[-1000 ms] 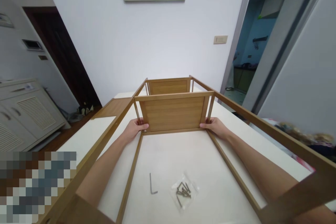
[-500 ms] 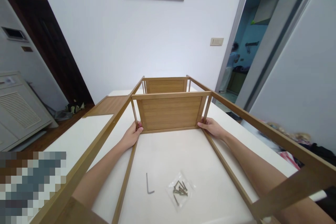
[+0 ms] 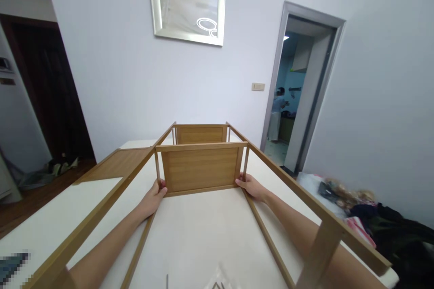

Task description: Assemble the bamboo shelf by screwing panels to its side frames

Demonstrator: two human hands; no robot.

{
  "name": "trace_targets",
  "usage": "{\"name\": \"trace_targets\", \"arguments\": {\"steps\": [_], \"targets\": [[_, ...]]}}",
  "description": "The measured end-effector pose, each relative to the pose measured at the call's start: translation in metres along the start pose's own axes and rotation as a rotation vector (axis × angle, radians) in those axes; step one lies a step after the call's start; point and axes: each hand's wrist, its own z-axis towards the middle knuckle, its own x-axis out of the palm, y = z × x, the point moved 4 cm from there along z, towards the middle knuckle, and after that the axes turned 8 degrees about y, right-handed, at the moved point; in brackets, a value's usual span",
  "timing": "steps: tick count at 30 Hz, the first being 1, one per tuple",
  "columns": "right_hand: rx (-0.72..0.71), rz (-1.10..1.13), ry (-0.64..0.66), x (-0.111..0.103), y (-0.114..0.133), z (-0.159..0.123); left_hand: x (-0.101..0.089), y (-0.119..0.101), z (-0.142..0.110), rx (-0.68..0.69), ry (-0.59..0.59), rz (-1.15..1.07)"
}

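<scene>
A bamboo-coloured wooden frame lies on a white table, its long rails running away from me. A wooden shelf panel stands upright between the rails. My left hand grips the panel's lower left corner, fingers curled round the thin post there. My right hand holds the lower right corner in the same way. A second panel stands further back, at the frame's far end. The tip of a hex key and the top of a clear screw bag show at the bottom edge.
A loose wooden board lies on the table to the left of the frame. Dark clothes and other stuff are piled off the table's right side. Another person stands in a far room beyond the open doorway. A framed picture hangs above.
My head has tilted up, so the hex key and screw bag have slid down to the bottom edge. Both hands stay at the panel's lower corners. The person in the doorway has come into view.
</scene>
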Motion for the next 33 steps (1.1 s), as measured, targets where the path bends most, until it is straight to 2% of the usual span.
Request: {"name": "trace_targets", "arguments": {"steps": [7, 18, 23, 30, 33], "targets": [[-0.020, 0.027, -0.083, -0.003, -0.010, 0.001, 0.002, 0.016, 0.003, 0.010, -0.016, 0.048], [-0.033, -0.055, -0.184, -0.005, -0.010, 0.000, 0.003, 0.024, 0.004, -0.019, -0.047, -0.019], [-0.017, -0.059, -0.177, -0.003, -0.006, -0.002, 0.006, 0.011, -0.006, -0.018, -0.059, -0.143], [0.017, -0.048, -0.159, -0.004, -0.011, 0.003, 0.007, -0.002, -0.010, -0.028, -0.110, -0.078], [0.036, -0.047, -0.168, -0.004, -0.014, 0.003, 0.000, -0.010, -0.014, -0.037, -0.195, -0.032]]}}
